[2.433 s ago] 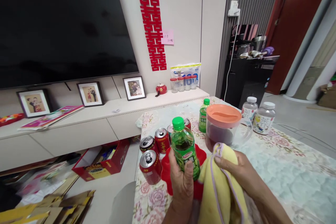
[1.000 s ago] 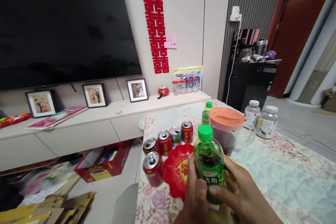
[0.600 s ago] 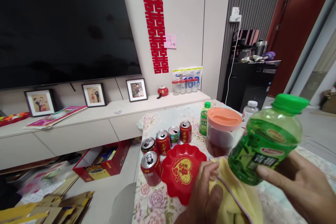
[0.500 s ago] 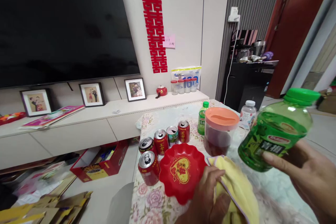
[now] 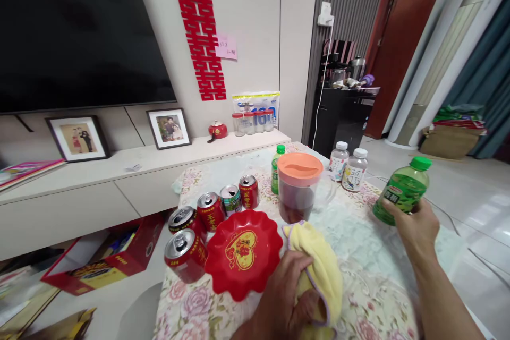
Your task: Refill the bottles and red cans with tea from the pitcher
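My right hand (image 5: 416,228) is wrapped round a green plastic bottle (image 5: 404,191) with a green cap, at the right side of the table. The bottle leans slightly; whether its base touches the tablecloth I cannot tell. A yellow cloth (image 5: 319,260) with a purple edge is gripped in my left hand (image 5: 289,287), just right of a red scalloped plate (image 5: 247,255). Behind the cloth stands a clear pitcher (image 5: 297,199) of dark liquid under an orange lid (image 5: 300,168). Another green bottle (image 5: 275,172) is partly hidden by that pitcher.
Several drink cans (image 5: 210,211) stand left of the plate. Two white-capped bottles (image 5: 354,171) are at the back right of the flowered tablecloth (image 5: 223,308). A low white cabinet (image 5: 155,186) with photo frames (image 5: 169,128) runs along the wall; a red box (image 5: 107,265) lies on the floor.
My right hand has carried the green bottle farther out to the right, away from the camera. My left hand keeps the yellow cloth. The view has turned right, showing both white-capped bottles.
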`<act>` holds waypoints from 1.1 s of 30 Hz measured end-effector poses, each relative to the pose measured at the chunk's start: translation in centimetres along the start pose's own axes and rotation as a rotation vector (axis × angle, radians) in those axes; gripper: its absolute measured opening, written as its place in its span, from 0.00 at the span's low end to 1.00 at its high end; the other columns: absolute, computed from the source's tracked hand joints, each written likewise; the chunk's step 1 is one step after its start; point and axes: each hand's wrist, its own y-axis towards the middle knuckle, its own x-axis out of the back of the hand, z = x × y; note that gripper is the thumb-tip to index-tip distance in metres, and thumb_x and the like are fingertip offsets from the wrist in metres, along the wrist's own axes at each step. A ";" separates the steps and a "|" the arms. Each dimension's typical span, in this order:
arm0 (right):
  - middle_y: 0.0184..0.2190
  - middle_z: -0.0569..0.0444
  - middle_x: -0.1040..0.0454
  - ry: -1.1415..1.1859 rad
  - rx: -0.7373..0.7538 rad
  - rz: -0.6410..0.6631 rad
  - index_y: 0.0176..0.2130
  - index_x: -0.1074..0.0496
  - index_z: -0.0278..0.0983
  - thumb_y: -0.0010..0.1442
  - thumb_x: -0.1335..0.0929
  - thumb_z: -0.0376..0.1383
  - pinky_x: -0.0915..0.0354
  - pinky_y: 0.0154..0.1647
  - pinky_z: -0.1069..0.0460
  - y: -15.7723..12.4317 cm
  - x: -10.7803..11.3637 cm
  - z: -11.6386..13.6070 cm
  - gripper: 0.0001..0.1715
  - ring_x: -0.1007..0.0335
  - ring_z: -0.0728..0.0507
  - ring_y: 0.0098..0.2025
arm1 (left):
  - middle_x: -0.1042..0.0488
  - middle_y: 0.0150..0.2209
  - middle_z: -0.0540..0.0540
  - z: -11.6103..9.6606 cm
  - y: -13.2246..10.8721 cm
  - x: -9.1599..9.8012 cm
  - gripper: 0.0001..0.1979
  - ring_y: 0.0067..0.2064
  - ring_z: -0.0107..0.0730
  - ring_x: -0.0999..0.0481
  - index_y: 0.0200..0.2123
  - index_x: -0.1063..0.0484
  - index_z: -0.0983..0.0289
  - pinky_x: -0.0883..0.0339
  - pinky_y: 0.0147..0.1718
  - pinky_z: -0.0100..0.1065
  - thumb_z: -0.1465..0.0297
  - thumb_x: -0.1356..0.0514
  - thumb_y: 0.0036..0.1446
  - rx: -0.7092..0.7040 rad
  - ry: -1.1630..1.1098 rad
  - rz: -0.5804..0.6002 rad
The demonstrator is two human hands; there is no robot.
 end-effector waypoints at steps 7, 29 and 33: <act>0.35 0.49 0.24 -0.002 0.017 0.056 0.42 0.26 0.38 0.39 0.28 0.55 0.37 0.38 0.45 1.1 -2.3 -1.8 0.34 0.31 0.37 0.35 | 0.28 0.52 0.62 0.7 -0.7 -0.4 0.24 0.53 0.45 0.25 0.62 0.37 0.58 0.28 0.51 0.44 0.52 0.48 0.69 0.001 0.015 0.006; 0.40 0.44 0.24 -0.107 0.066 0.125 0.49 0.28 0.37 0.41 0.27 0.52 0.36 0.39 0.44 2.7 -5.2 -4.3 0.38 0.29 0.34 0.39 | 0.25 0.48 0.63 0.2 0.1 0.6 0.21 0.49 0.43 0.22 0.60 0.37 0.60 0.24 0.45 0.39 0.59 0.44 0.69 -0.143 0.190 0.075; 0.31 0.44 0.26 -0.202 0.041 0.156 0.40 0.26 0.35 0.41 0.28 0.53 0.36 0.36 0.42 2.6 -5.1 -4.5 0.31 0.30 0.33 0.34 | 0.25 0.47 0.62 0.5 -0.1 0.1 0.20 0.48 0.43 0.22 0.60 0.37 0.60 0.24 0.43 0.38 0.58 0.45 0.69 -0.138 0.182 0.044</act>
